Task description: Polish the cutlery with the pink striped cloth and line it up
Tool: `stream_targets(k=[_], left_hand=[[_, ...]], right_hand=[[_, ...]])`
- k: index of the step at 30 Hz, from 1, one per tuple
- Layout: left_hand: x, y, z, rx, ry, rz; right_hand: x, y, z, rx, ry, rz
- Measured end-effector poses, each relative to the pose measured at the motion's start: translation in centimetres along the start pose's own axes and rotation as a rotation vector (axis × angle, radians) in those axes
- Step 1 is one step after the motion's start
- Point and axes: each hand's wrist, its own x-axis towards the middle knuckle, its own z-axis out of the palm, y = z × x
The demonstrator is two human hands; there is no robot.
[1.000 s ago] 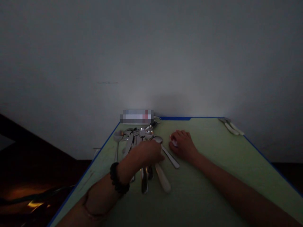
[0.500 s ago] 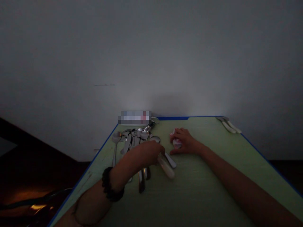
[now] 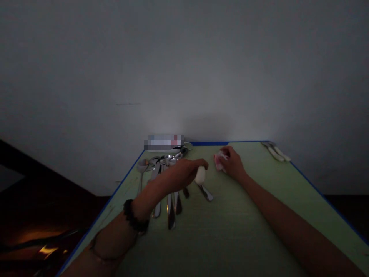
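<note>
My left hand [image 3: 188, 173] is closed around a utensil with a thick white handle [image 3: 200, 175]. The handle's end points toward me, and its head is hidden behind my fingers. Beneath and beside this hand lies a pile of metal cutlery [image 3: 170, 204], with spoons, knives and a long-handled ladle [image 3: 142, 166] at its left. One metal handle [image 3: 206, 193] sticks out just below the white one. In my right hand [image 3: 234, 163], a crumpled pink and white cloth [image 3: 219, 161] is pinched between the fingers, close over the table.
Two white-handled utensils [image 3: 278, 153] lie side by side at the table's far right corner. A blurred-out box [image 3: 164, 143] stands at the back left against the wall. Blue edging runs round the pale green table [image 3: 230, 231]. Dark floor shows at the lower left.
My left hand has lifted the white-handled utensil up and away from me, turning its handle end toward me. My right hand has moved slightly right and gathered the cloth between its fingers.
</note>
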Motion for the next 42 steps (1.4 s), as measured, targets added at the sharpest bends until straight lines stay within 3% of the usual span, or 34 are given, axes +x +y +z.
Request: stream_targets(k=[3, 6, 11, 14, 16, 19, 25, 29, 32, 34, 36, 39, 42], left_hand=[[0.0, -0.3, 2.3, -0.074, -0.002, 0.063], [-0.4, -1.0, 3.7, -0.049, -0.071, 0.070], [-0.4, -2.3, 3.2, -0.120, -0.100, 0.006], [0.6, -2.7, 3.3, -0.245, -0.034, 0.026], [1.4, -2.8, 3.6, -0.291, 0.009, 0.041], [2.3, -2.7, 4.1, -0.378, 0.018, 0.035], [3.2, -2.1, 5.4, -0.422, 0.064, -0.126], [3.4, -2.0, 7.0, -0.569, 0.126, -0.099], [3.5, -2.2, 7.8, -0.724, 0.183, -0.070], [3.6, -2.3, 8.0, -0.774, 0.185, -0.064], [3.7, -2.3, 7.9, -0.779, 0.190, -0.070], [3.6, -2.0, 7.6, -0.767, 0.185, -0.089], [3.5, -1.6, 7.3, -0.773, 0.169, -0.091]], right_hand=[[0.3, 0.4, -0.5, 0.061, 0.123, 0.134], [0.2, 0.3, -0.7, 0.063, 0.091, 0.122], [-0.6, 0.4, -1.1, -0.015, 0.132, 0.033], [-0.8, 0.6, -1.4, -0.039, 0.059, 0.011], [-0.8, 0.7, -1.7, -0.036, 0.047, 0.058], [-0.6, 0.7, -2.2, 0.033, 0.128, 0.162], [-0.2, 1.2, -2.4, 0.400, 0.230, 0.319], [0.8, 1.4, -2.1, 0.930, 0.266, 0.541], [1.4, 1.3, -1.9, 1.084, 0.258, 0.569], [1.4, 1.1, -1.8, 1.003, 0.204, 0.516], [1.0, 0.8, -1.7, 0.771, 0.172, 0.412], [0.6, 0.4, -1.4, 0.407, 0.226, 0.289], [0.6, 0.2, -1.3, 0.326, 0.272, 0.300]])
